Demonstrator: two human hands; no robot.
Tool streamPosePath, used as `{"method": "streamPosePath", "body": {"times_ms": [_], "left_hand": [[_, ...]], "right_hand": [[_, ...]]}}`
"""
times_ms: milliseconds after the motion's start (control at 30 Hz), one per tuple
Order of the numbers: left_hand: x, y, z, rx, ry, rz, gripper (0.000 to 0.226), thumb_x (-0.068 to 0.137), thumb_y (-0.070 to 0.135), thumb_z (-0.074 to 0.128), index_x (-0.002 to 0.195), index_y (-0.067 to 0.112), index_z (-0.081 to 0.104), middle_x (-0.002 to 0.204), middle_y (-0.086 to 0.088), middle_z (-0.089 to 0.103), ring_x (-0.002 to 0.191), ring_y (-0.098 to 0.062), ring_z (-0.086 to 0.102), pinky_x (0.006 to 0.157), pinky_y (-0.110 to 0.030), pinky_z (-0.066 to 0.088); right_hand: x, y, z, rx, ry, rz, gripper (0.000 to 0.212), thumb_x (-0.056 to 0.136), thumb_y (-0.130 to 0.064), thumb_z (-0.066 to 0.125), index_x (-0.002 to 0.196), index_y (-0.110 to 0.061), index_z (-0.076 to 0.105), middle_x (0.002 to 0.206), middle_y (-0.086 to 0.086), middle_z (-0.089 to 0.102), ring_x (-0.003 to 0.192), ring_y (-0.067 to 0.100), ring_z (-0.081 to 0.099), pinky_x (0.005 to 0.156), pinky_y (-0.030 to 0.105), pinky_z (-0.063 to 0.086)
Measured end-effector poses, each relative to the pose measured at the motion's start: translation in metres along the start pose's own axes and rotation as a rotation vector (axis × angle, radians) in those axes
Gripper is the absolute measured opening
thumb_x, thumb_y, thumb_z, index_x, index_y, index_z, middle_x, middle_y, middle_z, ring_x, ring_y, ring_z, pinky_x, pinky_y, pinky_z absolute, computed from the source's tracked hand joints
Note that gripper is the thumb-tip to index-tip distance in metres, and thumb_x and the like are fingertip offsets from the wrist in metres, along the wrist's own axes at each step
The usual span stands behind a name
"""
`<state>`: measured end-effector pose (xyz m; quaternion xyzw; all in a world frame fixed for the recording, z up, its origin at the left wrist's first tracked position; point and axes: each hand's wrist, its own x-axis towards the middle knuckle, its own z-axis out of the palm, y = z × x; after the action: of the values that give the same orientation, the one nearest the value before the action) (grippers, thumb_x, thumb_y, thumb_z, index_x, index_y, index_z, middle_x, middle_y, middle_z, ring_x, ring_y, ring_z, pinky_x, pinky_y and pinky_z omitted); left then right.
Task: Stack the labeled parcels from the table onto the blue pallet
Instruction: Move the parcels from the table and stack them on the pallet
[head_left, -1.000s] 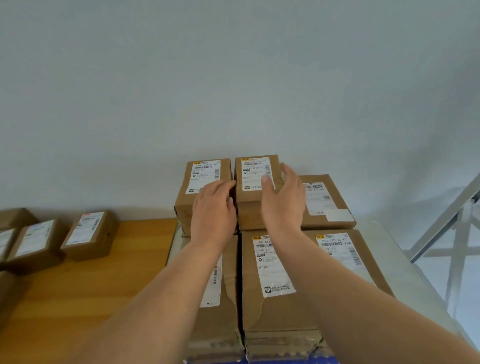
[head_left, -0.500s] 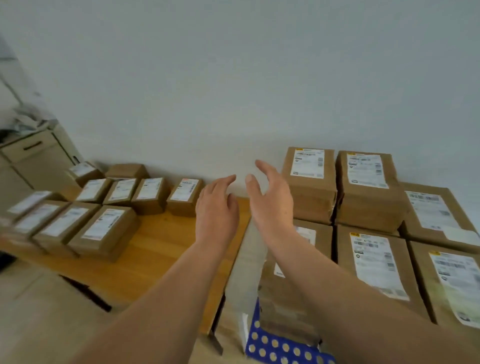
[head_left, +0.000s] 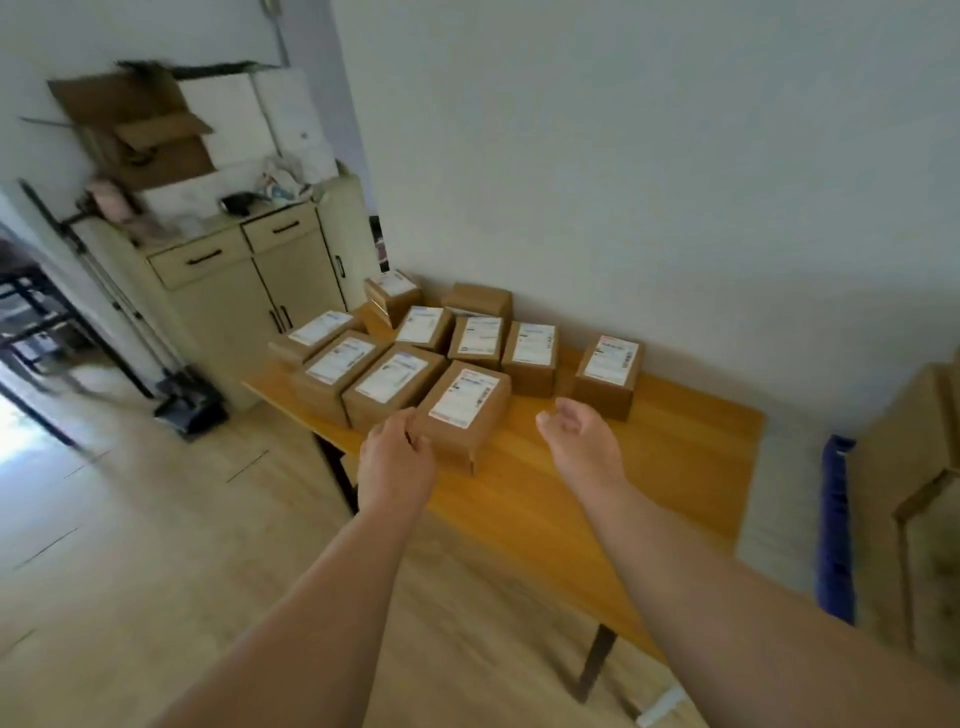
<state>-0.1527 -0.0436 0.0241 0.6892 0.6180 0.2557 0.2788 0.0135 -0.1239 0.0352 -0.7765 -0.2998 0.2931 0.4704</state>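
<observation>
Cream cabinet (head_left: 249, 280), wood floor (head_left: 130, 545)

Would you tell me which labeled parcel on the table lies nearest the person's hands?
The front-corner parcel, at the near end of the front row. The left hand is right beside it and the right hand reaches toward it; the other parcels sit farther back.

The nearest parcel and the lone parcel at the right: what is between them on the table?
Only bare wood of the table lies between the nearest parcel and the lone parcel, in the head view.
</observation>
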Motion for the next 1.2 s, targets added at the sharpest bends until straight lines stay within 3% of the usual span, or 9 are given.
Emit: {"method": "streamPosePath", "body": {"times_ms": [133,233,500,700,867,967,1067,1200], "left_hand": [[0.023,-0.025,-0.004,-0.036,-0.065,-0.044,0.045,0.099,0.018,0.049,0.142,0.025,0.043,0.140,0.000,0.049,0.122,-0.020,0.051,0.098,-0.035,0.046],[0.037,-0.032,0.006,-0.028,-0.134,-0.044,0.048,0.099,0.020,0.049,0.145,0.025,0.038,0.143,0.000,0.045,0.123,-0.017,0.049,0.089,-0.027,0.041],[0.107,-0.044,0.038,0.083,-0.285,-0.052,0.063,0.098,0.024,0.052,0.153,0.023,0.020,0.152,-0.002,0.034,0.138,-0.020,0.035,0.107,-0.038,0.037],[0.159,-0.048,0.080,0.100,-0.396,-0.221,0.071,0.096,0.029,0.056,0.154,0.018,0.016,0.153,-0.008,0.033,0.140,-0.029,0.034,0.110,-0.047,0.038],[0.168,-0.047,0.104,0.111,-0.284,-0.272,0.057,0.097,0.040,0.052,0.148,0.022,0.032,0.139,-0.005,0.048,0.119,-0.024,0.054,0.093,-0.040,0.052],[0.170,-0.040,0.107,0.136,-0.380,-0.245,0.053,0.099,0.038,0.048,0.149,0.024,0.034,0.145,-0.006,0.038,0.113,-0.021,0.054,0.082,-0.029,0.050],[0.166,-0.031,0.105,0.044,-0.437,-0.212,0.052,0.100,0.027,0.051,0.148,0.025,0.031,0.143,-0.004,0.046,0.115,-0.021,0.056,0.079,-0.028,0.053],[0.148,-0.007,0.094,-0.087,-0.381,-0.089,0.053,0.100,0.021,0.051,0.147,0.030,0.030,0.140,0.002,0.051,0.119,-0.018,0.056,0.072,-0.022,0.052]], "right_hand": [[0.015,-0.007,0.039,-0.005,-0.075,0.105,0.054,0.095,-0.034,0.060,0.145,-0.024,0.042,0.142,0.000,0.050,0.129,0.022,0.048,0.105,0.040,0.042],[0.032,-0.005,0.065,0.007,-0.146,0.227,0.060,0.093,-0.034,0.063,0.147,-0.024,0.038,0.146,0.004,0.045,0.130,0.027,0.046,0.106,0.044,0.042],[0.108,0.022,0.122,0.041,-0.267,0.427,0.073,0.091,-0.033,0.067,0.150,-0.018,0.028,0.151,0.010,0.038,0.132,0.032,0.044,0.108,0.047,0.039],[0.159,0.028,0.136,-0.047,-0.343,0.506,0.067,0.092,-0.033,0.065,0.146,-0.012,0.031,0.147,0.011,0.043,0.129,0.032,0.047,0.099,0.040,0.043],[0.188,0.047,0.141,-0.019,-0.320,0.608,0.079,0.089,-0.050,0.063,0.148,-0.011,0.028,0.146,0.011,0.044,0.128,0.034,0.048,0.102,0.049,0.045],[0.194,0.051,0.136,-0.001,-0.304,0.652,0.075,0.091,-0.049,0.062,0.146,-0.009,0.031,0.144,0.013,0.046,0.126,0.035,0.049,0.099,0.048,0.044],[0.191,0.054,0.132,0.017,-0.281,0.644,0.069,0.092,-0.044,0.062,0.144,-0.010,0.032,0.143,0.013,0.048,0.125,0.035,0.050,0.102,0.049,0.044],[0.175,0.043,0.114,0.183,-0.184,0.517,0.065,0.092,-0.040,0.064,0.145,-0.017,0.035,0.143,0.006,0.050,0.127,0.031,0.050,0.104,0.046,0.042]]}}
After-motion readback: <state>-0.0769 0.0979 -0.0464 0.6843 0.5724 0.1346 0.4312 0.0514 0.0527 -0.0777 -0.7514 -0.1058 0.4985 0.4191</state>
